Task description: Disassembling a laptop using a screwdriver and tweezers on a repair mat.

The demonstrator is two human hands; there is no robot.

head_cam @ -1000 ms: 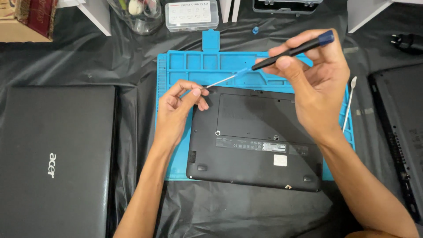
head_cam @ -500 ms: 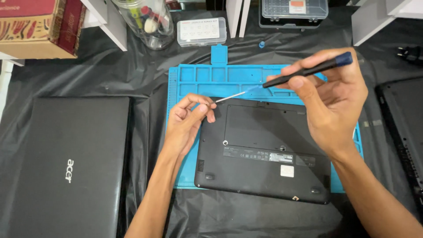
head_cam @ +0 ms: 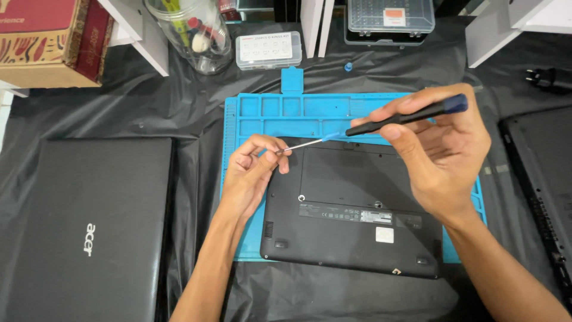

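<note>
A small black laptop (head_cam: 357,209) lies bottom-up on a blue work mat (head_cam: 286,113). My right hand (head_cam: 441,155) holds a black screwdriver (head_cam: 405,116) with a blue end cap, its thin metal shaft pointing left and down. My left hand (head_cam: 250,176) rests at the laptop's top left corner, its fingertips pinched around the screwdriver's tip.
A larger closed black laptop (head_cam: 83,226) lies at the left. Another dark device (head_cam: 542,179) sits at the right edge. At the back stand a clear jar (head_cam: 190,33), a small clear parts box (head_cam: 268,50), a compartment case (head_cam: 390,18) and a cardboard box (head_cam: 47,42). Black sheeting covers the table.
The view has shifted, so everything sits lower in the frame. My hands keep the same hold, with the screwdriver tip still at my left fingertips.
</note>
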